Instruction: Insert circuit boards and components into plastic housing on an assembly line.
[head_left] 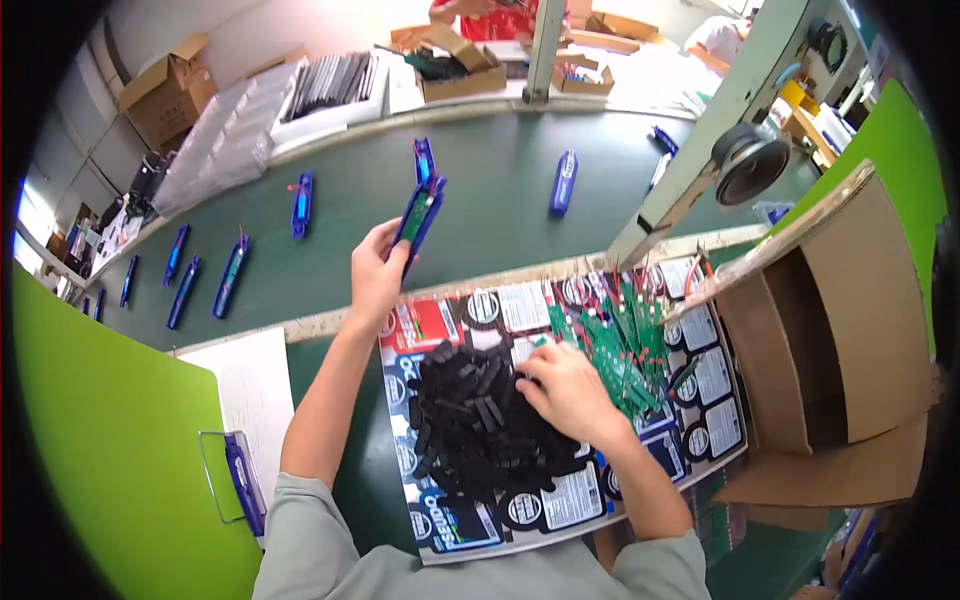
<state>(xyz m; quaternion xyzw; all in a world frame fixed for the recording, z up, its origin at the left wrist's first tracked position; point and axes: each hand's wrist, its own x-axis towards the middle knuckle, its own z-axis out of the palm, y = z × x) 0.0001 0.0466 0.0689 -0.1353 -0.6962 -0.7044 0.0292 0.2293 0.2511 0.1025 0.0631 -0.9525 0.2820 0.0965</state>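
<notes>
My left hand [378, 268] is closed around a long blue plastic casing [420, 218] with a green circuit board inside, held tilted over the near edge of the green belt. My right hand [570, 388] is over a heap of small black strips [475, 420], fingers bent and fingertips drawn together at its right edge. Whatever those fingertips hold is hidden. Just beyond the right hand lies a loose pile of green circuit boards [625, 350] with thin wires. Heap and boards rest on a printed sheet [525, 305] before me.
Several blue casings [232, 277] lie along the green conveyor belt [360, 190]; one closed-looking casing [564, 184] is farther right. An open cardboard box [830, 340] stands at my right, close to a metal post [690, 140]. Green panels [110, 430] flank both sides. Across the belt, a person in red sits.
</notes>
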